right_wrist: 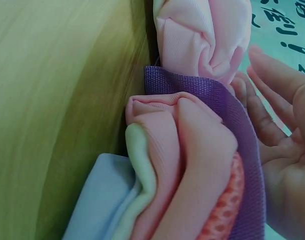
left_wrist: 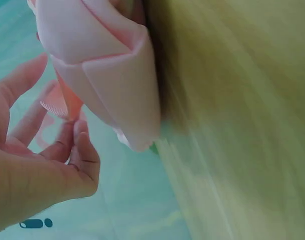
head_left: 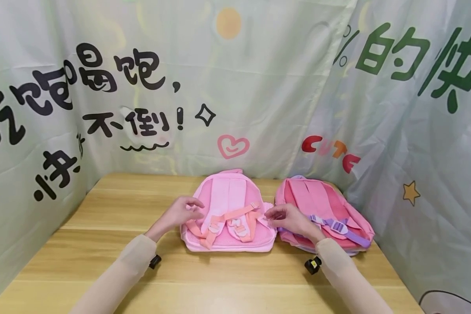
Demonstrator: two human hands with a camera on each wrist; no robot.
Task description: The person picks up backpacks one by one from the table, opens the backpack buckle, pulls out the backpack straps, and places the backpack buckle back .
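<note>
Left hand and right hand are flanking the pale-pink fabric backpack on the table, fingers loosely apart. It's looking soft, probably light, its orange webbing straps offering grip.

Left hand and right hand angle inward, fingers bent, though whether either pinches is unclear.

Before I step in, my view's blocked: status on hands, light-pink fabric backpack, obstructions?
Left hand and right hand flank light-pink fabric backpack, grips unclear. It lies straps up. Possible obstruction: darker-pink fabric backpack, close on right.
</note>
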